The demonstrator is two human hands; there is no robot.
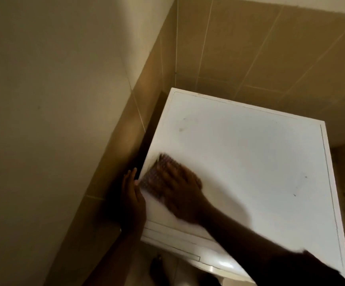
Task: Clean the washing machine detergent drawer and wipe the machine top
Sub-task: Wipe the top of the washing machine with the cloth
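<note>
The white washing machine top fills the middle and right of the view, with a few small dark marks on it. My right hand presses a dark patterned cloth flat on the top near its left edge; the hand is motion-blurred. My left hand rests against the machine's left side edge, fingers straight and together, holding nothing. The detergent drawer front shows as a closed white panel at the machine's front left, below my left wrist.
A beige tiled wall runs behind the machine and a plain wall stands close on its left, leaving a narrow dark gap. My bare foot shows on the floor below the machine front.
</note>
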